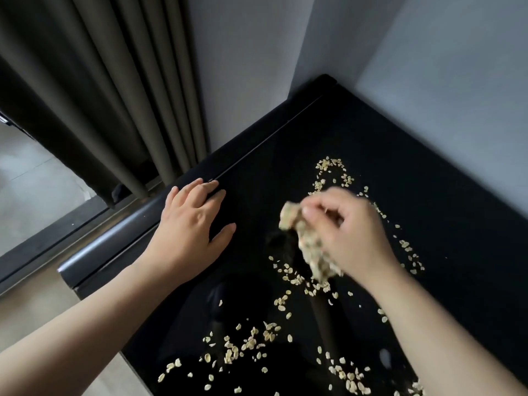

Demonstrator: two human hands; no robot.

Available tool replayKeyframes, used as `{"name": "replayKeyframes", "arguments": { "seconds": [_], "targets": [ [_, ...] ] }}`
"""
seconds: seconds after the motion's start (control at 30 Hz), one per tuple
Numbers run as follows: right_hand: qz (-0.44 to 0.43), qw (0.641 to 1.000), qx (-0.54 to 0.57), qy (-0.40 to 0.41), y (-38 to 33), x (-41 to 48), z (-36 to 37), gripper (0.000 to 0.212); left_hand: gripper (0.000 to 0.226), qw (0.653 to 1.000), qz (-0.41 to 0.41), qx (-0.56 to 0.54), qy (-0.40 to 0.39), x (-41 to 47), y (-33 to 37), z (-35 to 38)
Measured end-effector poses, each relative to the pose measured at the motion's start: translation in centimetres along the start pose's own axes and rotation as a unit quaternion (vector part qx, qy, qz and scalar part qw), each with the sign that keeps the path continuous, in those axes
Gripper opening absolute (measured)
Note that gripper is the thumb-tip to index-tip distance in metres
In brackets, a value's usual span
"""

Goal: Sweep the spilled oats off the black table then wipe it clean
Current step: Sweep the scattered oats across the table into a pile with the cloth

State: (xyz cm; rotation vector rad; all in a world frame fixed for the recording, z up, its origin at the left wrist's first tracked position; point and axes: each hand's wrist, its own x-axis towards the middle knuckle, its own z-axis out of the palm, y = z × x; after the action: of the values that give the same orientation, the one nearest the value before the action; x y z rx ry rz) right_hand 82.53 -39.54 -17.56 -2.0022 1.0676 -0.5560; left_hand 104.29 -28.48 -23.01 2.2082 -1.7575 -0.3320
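Note:
Pale oat flakes [251,344] lie scattered over the glossy black table [371,144], in a loop at the middle and a wider spread near the front edge. My right hand [351,238] is over the middle of the table, blurred by motion, with its fingers curled around a beige clump of oats [311,252] that bulges out on its left side and reaches down to the surface. My left hand [191,224] lies flat and open on the table's left side, fingers spread, holding nothing.
The table stands in a corner against a grey wall [428,67]. A rounded dark rail [114,241] runs along its left edge. Dark curtains [114,95] hang beyond that, over a pale floor [28,181].

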Motion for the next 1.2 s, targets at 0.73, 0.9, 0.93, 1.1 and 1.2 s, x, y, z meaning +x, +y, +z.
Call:
{"name": "replayKeyframes", "arguments": {
  "seconds": [0.73,0.9,0.93,1.1,1.2],
  "targets": [
    [0.005,0.994,-0.065,-0.088,3.2,-1.4,-1.2,0.016,0.071,1.000,-0.018,0.025,0.005,0.3,1.1,0.5],
    [-0.005,0.994,-0.065,0.084,3.2,3.7,-4.8,0.014,0.066,1.000,0.002,0.013,0.015,1.3,3.0,0.4],
    [-0.002,0.990,-0.085,0.111,3.8,5.3,-5.5,0.014,0.065,1.000,0.014,0.002,0.015,1.6,3.6,0.5],
    [0.055,0.975,-0.186,0.113,9.1,9.0,-6.5,0.014,0.064,0.998,0.049,-0.028,-0.009,2.9,6.7,1.8],
    [0.058,0.976,-0.189,0.089,10.1,6.6,-5.2,0.014,0.066,0.999,0.046,-0.006,-0.027,3.0,7.2,2.7]
  ]
}}
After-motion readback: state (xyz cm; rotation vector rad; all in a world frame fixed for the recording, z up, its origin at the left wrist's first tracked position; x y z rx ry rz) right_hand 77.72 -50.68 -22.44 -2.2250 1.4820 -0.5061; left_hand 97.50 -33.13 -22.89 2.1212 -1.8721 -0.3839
